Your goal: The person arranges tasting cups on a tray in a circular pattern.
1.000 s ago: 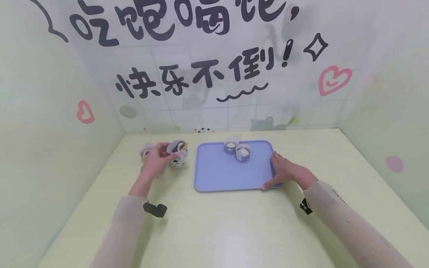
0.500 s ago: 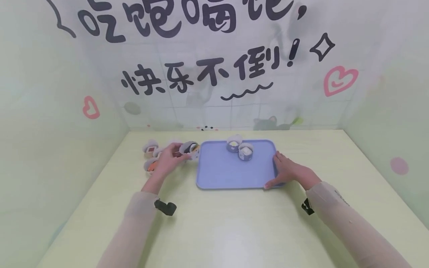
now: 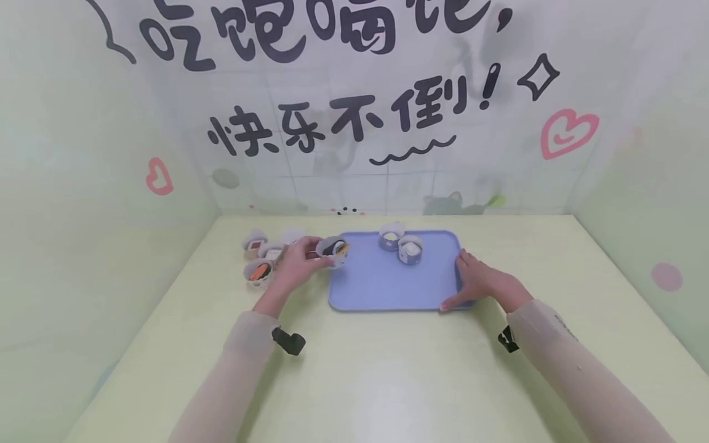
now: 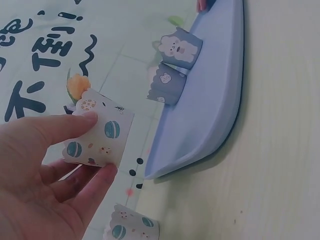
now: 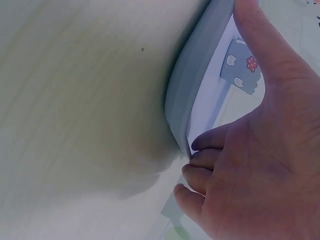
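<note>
Pale tabletop (image 3: 376,375): extends from the tray's near rim toward the person. Blue rectangular tray (image 3: 393,289): raised rim; its floor continues near and left of two blue-grey paper cups (image 3: 410,252) toward its far edge. Right hand (image 3: 480,282): thumb and fingers wide, gripping the tray's right end. Left hand (image 3: 299,264): holding a white patterned paper cup (image 4: 102,131) at the tray's far left corner; height over the rim cannot be told. Orange-filled cup (image 3: 258,274): farther left.
</note>
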### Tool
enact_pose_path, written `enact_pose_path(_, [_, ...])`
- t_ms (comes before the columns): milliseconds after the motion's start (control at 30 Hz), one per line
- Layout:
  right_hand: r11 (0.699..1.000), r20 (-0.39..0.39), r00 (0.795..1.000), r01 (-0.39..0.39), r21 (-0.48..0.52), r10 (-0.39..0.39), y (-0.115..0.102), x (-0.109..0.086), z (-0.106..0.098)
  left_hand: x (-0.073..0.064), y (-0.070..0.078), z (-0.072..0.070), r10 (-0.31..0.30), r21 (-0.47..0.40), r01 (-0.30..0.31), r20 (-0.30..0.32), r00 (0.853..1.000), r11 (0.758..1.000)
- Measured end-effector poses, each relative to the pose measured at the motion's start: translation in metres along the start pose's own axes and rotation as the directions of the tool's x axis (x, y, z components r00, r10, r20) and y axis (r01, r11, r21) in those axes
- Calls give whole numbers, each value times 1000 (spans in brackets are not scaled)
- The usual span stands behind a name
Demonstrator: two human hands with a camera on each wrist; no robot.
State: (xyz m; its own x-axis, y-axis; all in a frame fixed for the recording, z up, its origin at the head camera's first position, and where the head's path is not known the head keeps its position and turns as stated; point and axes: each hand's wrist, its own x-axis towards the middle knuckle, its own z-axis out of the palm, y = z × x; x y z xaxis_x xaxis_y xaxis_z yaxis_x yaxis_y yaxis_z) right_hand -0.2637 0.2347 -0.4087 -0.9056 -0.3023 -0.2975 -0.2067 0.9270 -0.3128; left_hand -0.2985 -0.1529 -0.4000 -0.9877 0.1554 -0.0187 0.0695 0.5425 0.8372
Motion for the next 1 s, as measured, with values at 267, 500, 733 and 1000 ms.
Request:
enact_pose_path(267, [999, 12, 1000, -11, 37, 10, 2, -1, 0, 0, 4, 17, 34, -16, -34, 20, 999, 999])
enact_pose_path(500, [1000, 6, 1000, -2, 27, 2, 0, -2, 0, -1, 11, 28, 44, 9, -45, 26, 999, 999])
enact_pose_path(733, [999, 2, 1000, -4, 35, 4, 2, -3, 0, 2, 21, 41, 50, 25, -51, 37, 998, 998])
enact_pose_path(1000, [999, -5, 1000, 4, 33, -4, 2, -2, 1, 6, 26, 58, 85, -15, -84, 69, 994, 996])
